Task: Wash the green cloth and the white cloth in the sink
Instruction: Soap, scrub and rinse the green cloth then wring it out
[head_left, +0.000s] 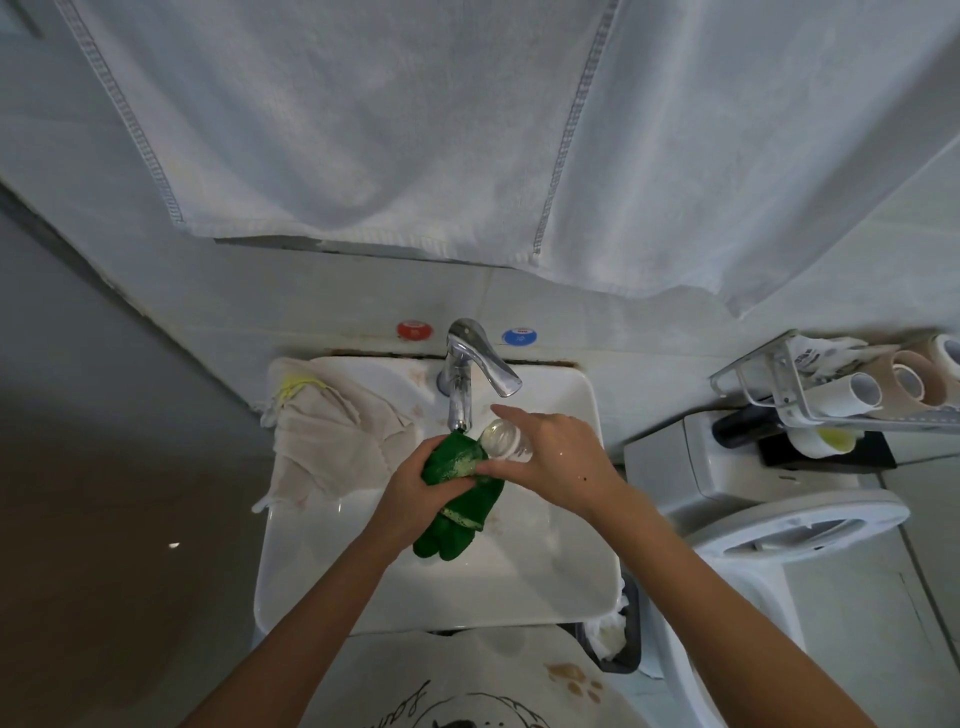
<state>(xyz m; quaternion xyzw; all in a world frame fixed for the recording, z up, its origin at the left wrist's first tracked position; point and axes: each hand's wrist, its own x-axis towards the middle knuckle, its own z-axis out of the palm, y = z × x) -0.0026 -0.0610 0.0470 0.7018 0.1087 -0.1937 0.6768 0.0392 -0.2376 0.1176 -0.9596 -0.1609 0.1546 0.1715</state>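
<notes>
Hands meet over a white sink (322, 582) as a person works on the green cloth (460, 499), bunched into a thick roll just below the spout of a chrome tap (460, 384). The left hand (421, 493) wraps its curled fingers around the middle of the roll, thumb across the top, forearm reaching in from the lower left. The right hand (550, 457) grips a small clear bottle (506, 439), tipped with its base toward the camera and its mouth down against the cloth, where a pale patch shows; the index finger stretches out toward the tap, the wrist bent and the forearm coming in from the lower right. The green cloth looks soft, limp and light, its free end drooping into the basin, and if wet or soapy it will likely grow heavier and slip, so a full grasp around the bunched middle seems the surest hold. The white cloth (327, 436) lies crumpled over the sink's left rim, a yellow cord at its upper corner, untouched by either hand, and should handle much the same. Whether water runs from the tap cannot be told.
</notes>
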